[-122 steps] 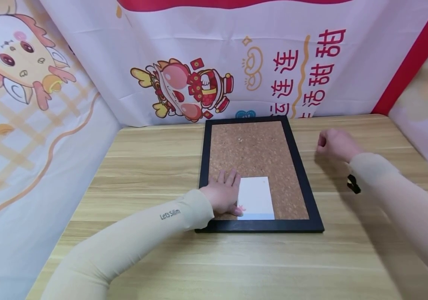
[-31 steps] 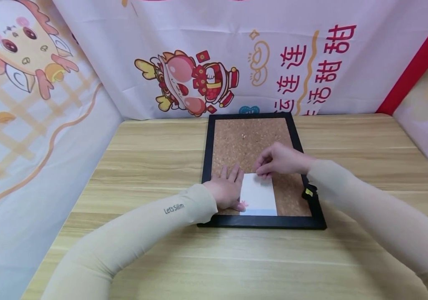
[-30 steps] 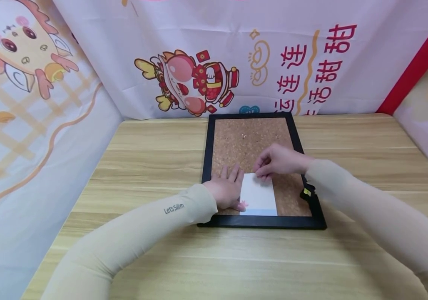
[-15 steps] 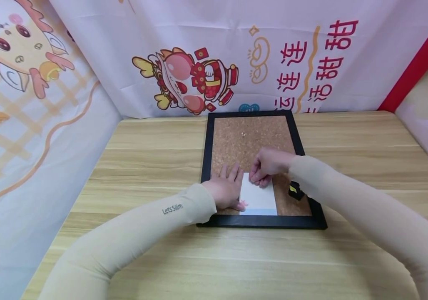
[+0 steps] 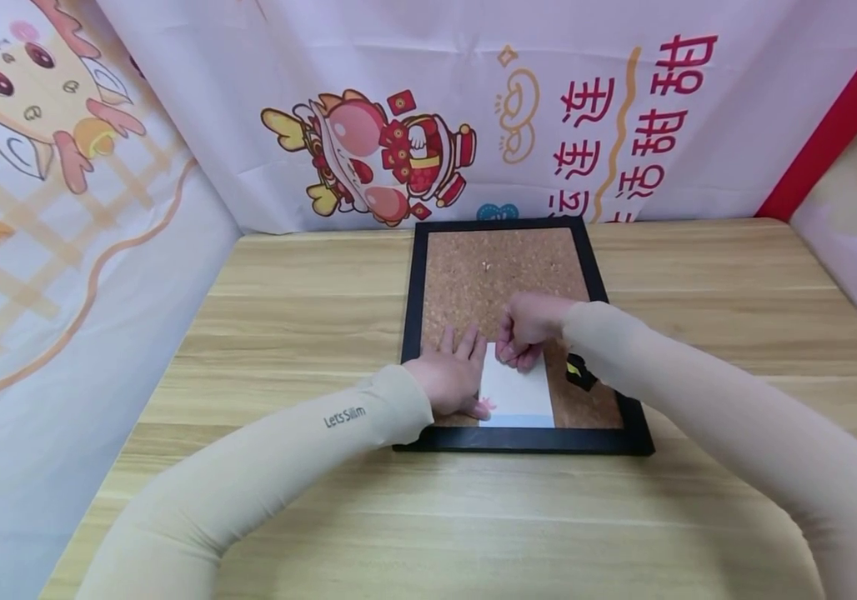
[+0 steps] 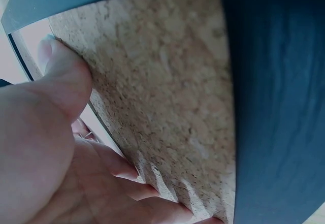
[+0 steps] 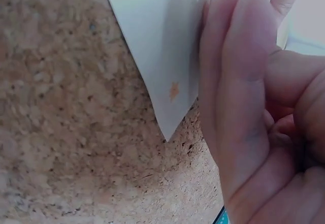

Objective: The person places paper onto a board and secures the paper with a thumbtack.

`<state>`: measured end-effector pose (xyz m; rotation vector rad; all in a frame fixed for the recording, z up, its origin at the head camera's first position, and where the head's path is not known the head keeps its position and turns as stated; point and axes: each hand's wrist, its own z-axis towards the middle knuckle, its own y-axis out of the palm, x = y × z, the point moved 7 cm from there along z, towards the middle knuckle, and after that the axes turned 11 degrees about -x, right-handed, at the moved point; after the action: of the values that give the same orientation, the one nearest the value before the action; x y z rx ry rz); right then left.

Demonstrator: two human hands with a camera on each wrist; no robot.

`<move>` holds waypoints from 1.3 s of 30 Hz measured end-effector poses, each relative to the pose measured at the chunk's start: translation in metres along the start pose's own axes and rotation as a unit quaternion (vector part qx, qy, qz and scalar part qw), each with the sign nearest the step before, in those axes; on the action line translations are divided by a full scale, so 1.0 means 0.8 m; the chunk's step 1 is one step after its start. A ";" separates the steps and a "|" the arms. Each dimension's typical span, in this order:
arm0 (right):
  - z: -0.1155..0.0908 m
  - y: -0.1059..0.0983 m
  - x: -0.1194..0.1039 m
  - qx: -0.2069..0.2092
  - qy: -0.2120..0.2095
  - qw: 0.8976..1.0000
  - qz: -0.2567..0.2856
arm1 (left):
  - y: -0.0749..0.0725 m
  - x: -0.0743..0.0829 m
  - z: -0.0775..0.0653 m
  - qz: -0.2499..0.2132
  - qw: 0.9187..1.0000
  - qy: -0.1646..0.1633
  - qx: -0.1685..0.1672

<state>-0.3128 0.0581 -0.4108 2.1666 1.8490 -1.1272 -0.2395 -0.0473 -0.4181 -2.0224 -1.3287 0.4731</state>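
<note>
A white card (image 5: 516,395) with a pale blue lower edge and a pink star-like print lies on the lower part of a black-framed cork board (image 5: 466,292). My left hand (image 5: 447,379) rests flat on the cork at the card's left side, fingers spread, its thumb on the card's lower left corner. My right hand (image 5: 529,329) is at the card's top edge, fingers curled and thumb and fingertips pinched together near the upper left corner. In the left wrist view, a thin pin (image 6: 89,134) shows by the right fingertips; its head is hidden.
The board lies on a wood-grain table (image 5: 308,308), its far end by a printed white cloth (image 5: 413,50). A small pale mark (image 5: 485,266) shows on the upper cork. A black band with a yellow patch (image 5: 580,372) sits under the right wrist.
My right hand has come from the table right of the board onto the card's top, then shifted slightly left toward its upper left corner. The left hand stays in place on the board.
</note>
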 end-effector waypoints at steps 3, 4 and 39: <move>0.000 -0.001 -0.002 -0.001 0.006 1.000 -0.004 | -0.002 0.001 -0.002 0.005 1.000 -0.004 0.001; 0.000 -0.001 -0.002 -0.001 0.007 1.000 -0.005 | -0.003 0.001 -0.002 0.005 1.000 -0.005 0.002; 0.003 0.007 -0.019 0.024 0.064 0.996 -0.064 | -0.003 0.002 -0.003 0.001 1.000 -0.009 0.003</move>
<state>-0.3093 0.0431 -0.4059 2.2236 2.0608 -1.0897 -0.2387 -0.0465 -0.4147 -2.0199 -1.3348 0.4955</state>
